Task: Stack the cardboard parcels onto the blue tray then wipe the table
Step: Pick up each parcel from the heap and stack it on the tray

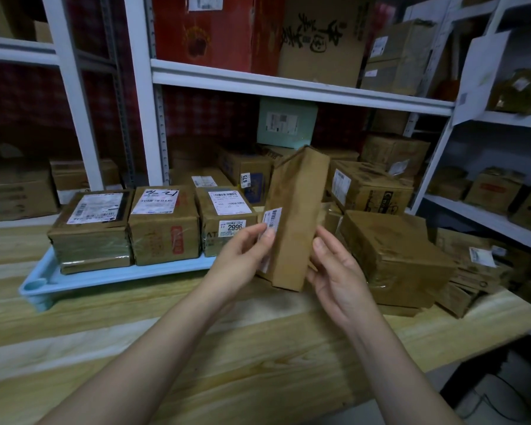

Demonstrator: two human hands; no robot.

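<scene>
I hold the slim parcel point(292, 222) upright over the table's point(196, 348) middle, gripped in the fingers of my left hand point(242, 253) and my right hand point(334, 271), with the blue tray point(120, 276) just to its left.

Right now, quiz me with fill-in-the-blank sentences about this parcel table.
1. The flat plastic tray carrying parcels is coloured ____.
2. The numbered sticker on the tray's front-right cardboard parcel reads ____.
3. The tall brown cardboard parcel is held above the pale ____ table.
Missing words: blue; 2996; wooden.
</scene>
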